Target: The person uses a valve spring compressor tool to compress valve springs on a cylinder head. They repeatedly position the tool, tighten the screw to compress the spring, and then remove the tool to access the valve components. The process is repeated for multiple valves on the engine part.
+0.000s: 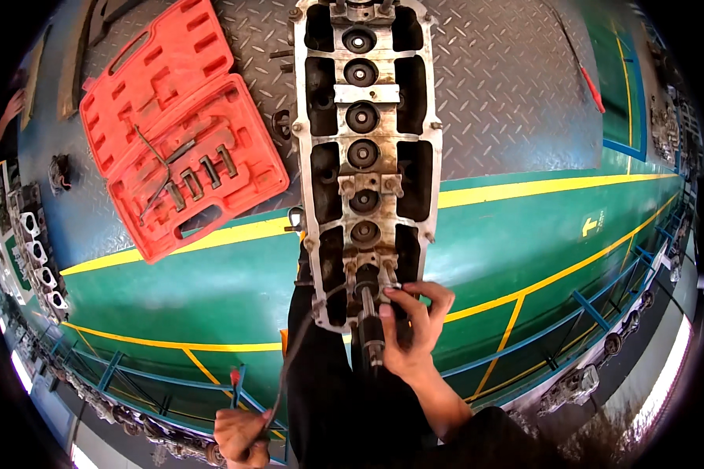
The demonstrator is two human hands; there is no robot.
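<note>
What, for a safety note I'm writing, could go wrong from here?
The right hand is close to the metal shaft; a slip might pinch it. The cylinder head juts past the metal plate, so pressing could tip it. The red case also juts out; a bump might drop it.

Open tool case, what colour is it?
The tool case is red, clearest in the head view.

Right hand (pixel 411 336): bare; forearm (pixel 438 402) bare up to a black sleeve (pixel 497 439), near right. Left hand (pixel 241 438), near left: also bare. Lower clothing (pixel 340 422), near centre: black, folds lost in shadow.
</note>
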